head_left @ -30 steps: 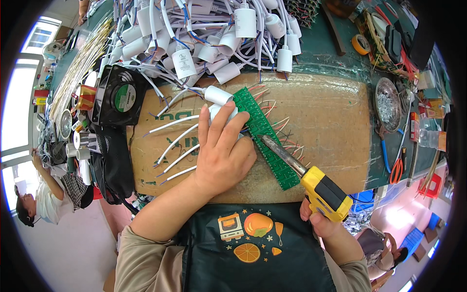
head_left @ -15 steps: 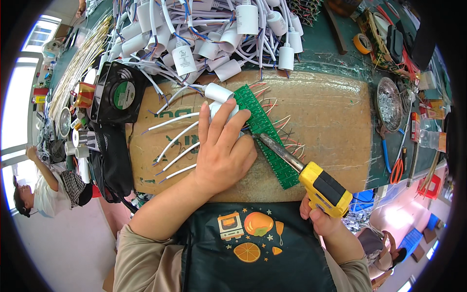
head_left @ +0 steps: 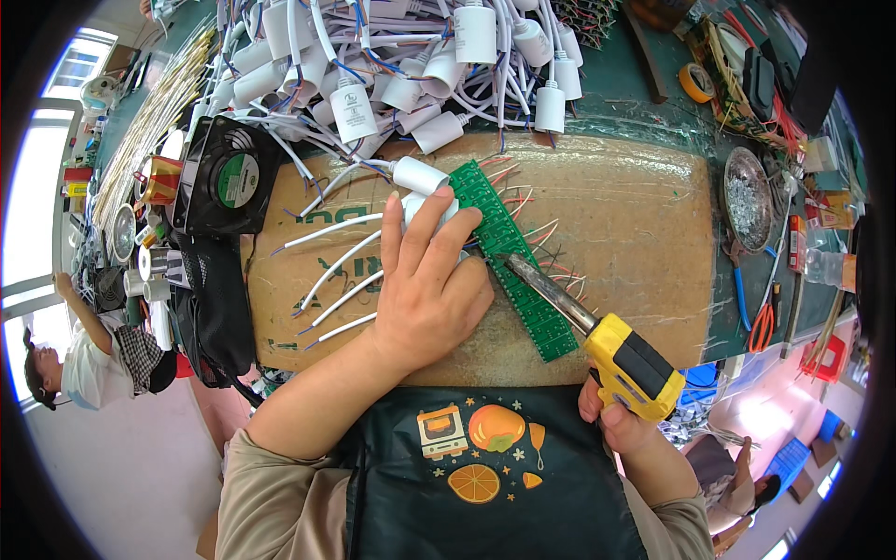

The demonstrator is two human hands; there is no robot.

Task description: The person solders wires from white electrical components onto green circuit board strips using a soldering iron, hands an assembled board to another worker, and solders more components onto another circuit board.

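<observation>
Several white lamp sockets with white cables lie at the left edge of a long green circuit board, which rests slantwise on cardboard. My left hand is bent over the sockets, its fingers on one of them, its thumb and index finger by the board's edge, where a bit of blue wire shows. What lies beneath the palm is hidden. Gripped in my right hand is a yellow and black soldering gun. Its metal tip reaches over the middle of the board, just right of my left fingertips. Thin red and white wires stick out along the board's right side.
A heap of white lamp sockets covers the back of the bench. At left stands a black fan. A metal dish, orange-handled scissors and a tape roll lie at right. Two other people are farther off.
The soldering gun in my right hand has shifted slightly right and toward me, its tip drawing away from my left fingertips. My left hand and the board have hardly moved.
</observation>
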